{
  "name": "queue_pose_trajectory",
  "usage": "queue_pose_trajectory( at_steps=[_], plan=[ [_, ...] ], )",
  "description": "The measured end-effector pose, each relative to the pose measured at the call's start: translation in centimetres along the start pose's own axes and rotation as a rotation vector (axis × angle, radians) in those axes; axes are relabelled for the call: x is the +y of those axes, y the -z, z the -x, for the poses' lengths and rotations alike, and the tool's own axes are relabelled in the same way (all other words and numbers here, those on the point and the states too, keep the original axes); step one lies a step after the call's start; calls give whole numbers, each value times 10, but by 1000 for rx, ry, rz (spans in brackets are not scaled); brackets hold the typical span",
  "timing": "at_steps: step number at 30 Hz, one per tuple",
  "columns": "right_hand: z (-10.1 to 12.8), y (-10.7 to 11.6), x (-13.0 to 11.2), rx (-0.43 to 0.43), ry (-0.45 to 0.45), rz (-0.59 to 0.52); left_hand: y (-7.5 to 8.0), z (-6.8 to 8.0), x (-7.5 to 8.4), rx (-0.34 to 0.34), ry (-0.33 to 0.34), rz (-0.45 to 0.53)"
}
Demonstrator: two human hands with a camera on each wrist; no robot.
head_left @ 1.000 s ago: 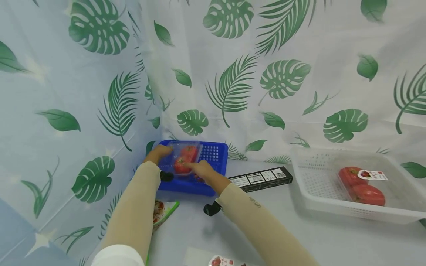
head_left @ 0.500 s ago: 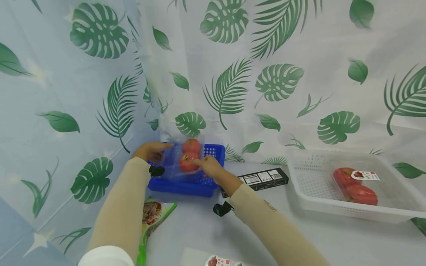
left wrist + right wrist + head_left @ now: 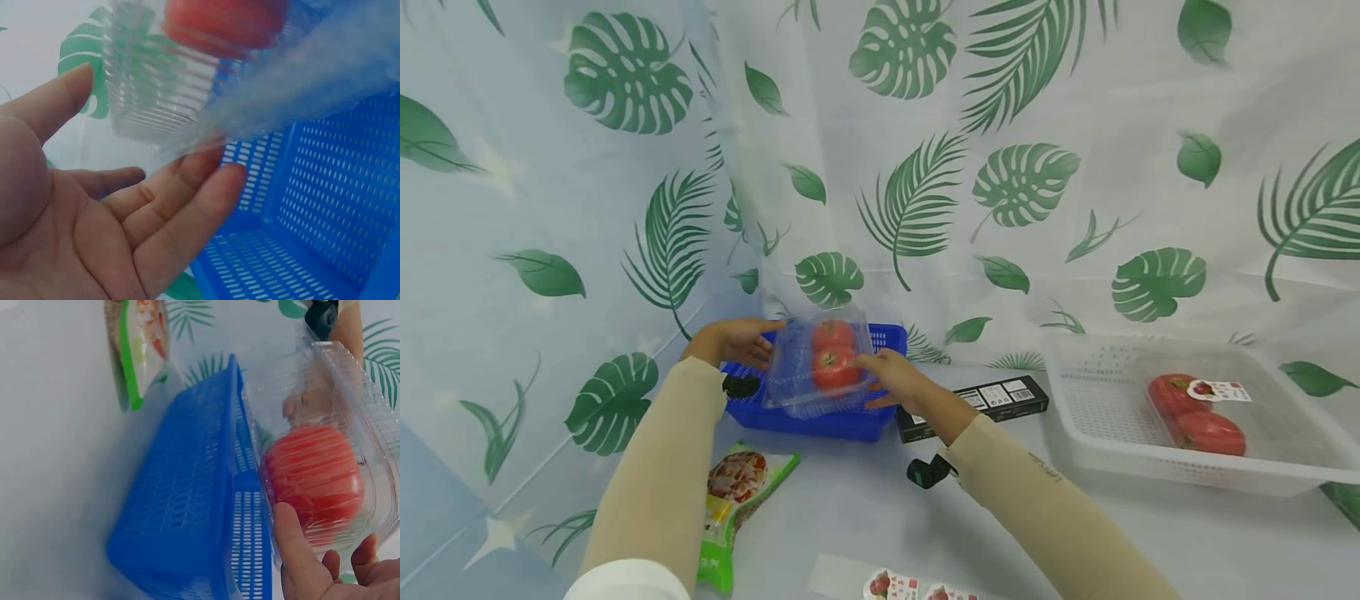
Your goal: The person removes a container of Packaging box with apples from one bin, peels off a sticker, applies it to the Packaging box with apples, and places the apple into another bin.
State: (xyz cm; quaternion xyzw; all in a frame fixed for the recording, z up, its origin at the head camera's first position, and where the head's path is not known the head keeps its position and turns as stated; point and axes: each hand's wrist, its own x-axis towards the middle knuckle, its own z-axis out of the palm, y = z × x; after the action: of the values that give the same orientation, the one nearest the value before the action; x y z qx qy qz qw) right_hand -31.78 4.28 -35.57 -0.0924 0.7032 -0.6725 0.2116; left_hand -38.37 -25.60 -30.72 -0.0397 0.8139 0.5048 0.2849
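Note:
A clear plastic clamshell box [image 3: 820, 367] with two red tomatoes [image 3: 835, 367] inside hangs tilted just above the blue perforated basket [image 3: 820, 421]. My right hand [image 3: 883, 379] grips its right end, thumb on the lid. The right wrist view shows that thumb [image 3: 300, 550] against the clamshell box [image 3: 325, 425] over a tomato [image 3: 315, 478], with the blue basket [image 3: 187, 512] beside it. My left hand [image 3: 748, 342] lies open at the box's left end. In the left wrist view its fingertips [image 3: 212, 169] touch the rim of the clamshell box [image 3: 156, 94] above the blue basket [image 3: 325, 206].
At the right stands a white basket [image 3: 1195, 475] holding another tomato pack [image 3: 1198, 412]. A black carton [image 3: 985, 400] lies behind my right forearm. Near my left arm is a green snack pouch [image 3: 737, 492]. Labels [image 3: 917, 587] lie at the front edge. Leaf-print cloth hangs behind.
The clamshell box has come up out of the blue basket and a little to the right. My left hand has opened at its left end while the right hand keeps its hold.

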Motion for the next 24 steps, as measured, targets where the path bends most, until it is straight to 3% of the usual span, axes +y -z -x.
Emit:
queue_pose_trajectory(
  at_steps=[4, 10, 16, 24],
  plan=[
    [10, 7, -3, -36, 18, -9, -1, -4, 1, 31, -48, 48],
    [33, 19, -8, -75, 14, 18, 0, -6, 2, 20, -85, 91],
    [46, 30, -7, -110, 10, 74, -6, -7, 3, -23, -91, -3],
    [59, 49, -3, -77, 27, 197, -22, 1, 4, -77, -140, -73]
  ],
)
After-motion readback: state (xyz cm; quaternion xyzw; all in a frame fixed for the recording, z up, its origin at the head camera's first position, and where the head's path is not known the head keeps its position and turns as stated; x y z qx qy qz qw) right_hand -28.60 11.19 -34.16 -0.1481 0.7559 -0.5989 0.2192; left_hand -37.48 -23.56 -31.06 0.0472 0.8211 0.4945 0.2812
